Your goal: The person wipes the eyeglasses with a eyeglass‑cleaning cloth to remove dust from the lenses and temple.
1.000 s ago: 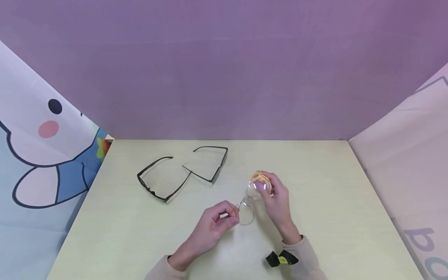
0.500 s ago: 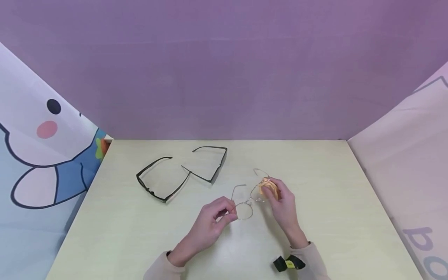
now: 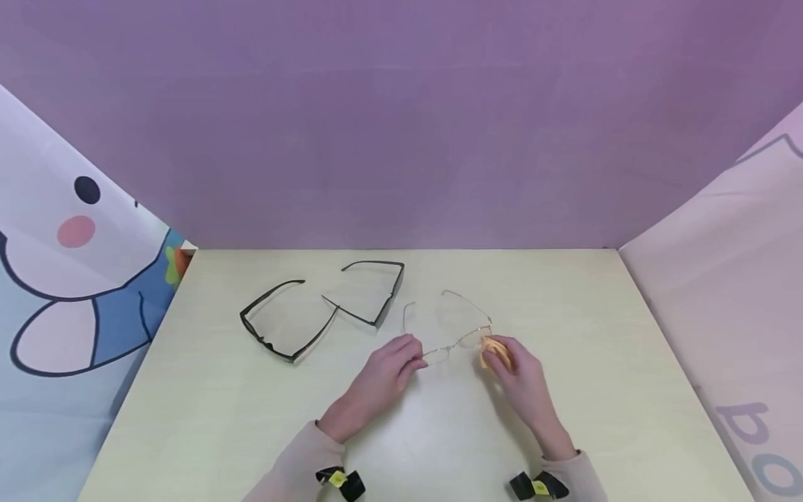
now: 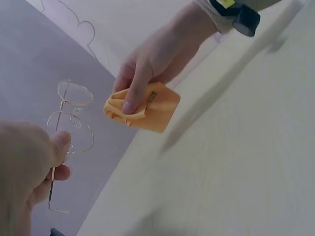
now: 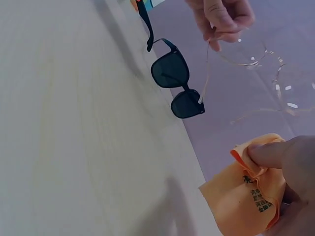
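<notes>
Thin gold wire-framed eyeglasses (image 3: 468,337) with round clear lenses are held above the table, temples unfolded and pointing away. My left hand (image 3: 384,374) pinches them near the left hinge; the left wrist view shows the thumb on the frame (image 4: 90,142). An orange cleaning cloth (image 3: 495,352), bunched up and printed with dark characters, is gripped between thumb and fingers of my right hand (image 3: 525,383). In the right wrist view the cloth (image 5: 241,196) hangs apart from the lenses. In the head view it sits close by the right lens; whether it touches there I cannot tell.
Two pairs of black-framed glasses lie unfolded on the pale table (image 3: 602,390): one on the left (image 3: 270,345), the other, with dark lenses, behind it to the right (image 3: 390,300). Their temples cross. A purple cloth wall (image 3: 401,139) rises behind the table, with printed panels on both sides.
The right hand with its cloth has drawn off the right lens, moving right and toward me. The left hand has shifted forward and turned the eyeglasses, whose temples now point away.
</notes>
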`<action>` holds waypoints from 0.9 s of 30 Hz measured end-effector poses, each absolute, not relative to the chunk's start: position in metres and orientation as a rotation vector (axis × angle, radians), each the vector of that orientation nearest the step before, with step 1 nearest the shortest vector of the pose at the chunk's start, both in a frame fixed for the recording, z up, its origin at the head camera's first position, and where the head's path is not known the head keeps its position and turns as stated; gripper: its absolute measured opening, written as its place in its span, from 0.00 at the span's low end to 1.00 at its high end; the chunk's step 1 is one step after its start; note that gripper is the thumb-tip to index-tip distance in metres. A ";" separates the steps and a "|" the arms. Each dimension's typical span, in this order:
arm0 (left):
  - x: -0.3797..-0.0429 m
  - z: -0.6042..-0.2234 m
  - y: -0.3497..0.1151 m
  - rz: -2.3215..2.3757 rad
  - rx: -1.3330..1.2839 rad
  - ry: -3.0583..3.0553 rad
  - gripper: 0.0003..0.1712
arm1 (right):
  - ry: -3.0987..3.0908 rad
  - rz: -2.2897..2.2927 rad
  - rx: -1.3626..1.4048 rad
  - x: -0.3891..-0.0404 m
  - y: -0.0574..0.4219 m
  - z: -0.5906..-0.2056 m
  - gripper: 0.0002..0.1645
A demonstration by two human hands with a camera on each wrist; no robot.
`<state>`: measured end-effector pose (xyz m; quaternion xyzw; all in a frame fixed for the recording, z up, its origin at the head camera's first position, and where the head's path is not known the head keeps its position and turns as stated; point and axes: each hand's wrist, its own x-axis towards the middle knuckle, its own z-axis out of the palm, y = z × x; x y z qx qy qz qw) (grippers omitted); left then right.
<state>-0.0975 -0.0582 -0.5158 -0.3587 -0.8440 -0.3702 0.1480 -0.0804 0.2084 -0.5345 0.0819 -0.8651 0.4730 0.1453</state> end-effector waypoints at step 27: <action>-0.142 -0.539 -0.035 -0.340 -1.145 -2.652 0.03 | -2.615 1.356 0.140 -0.062 0.213 -0.543 0.14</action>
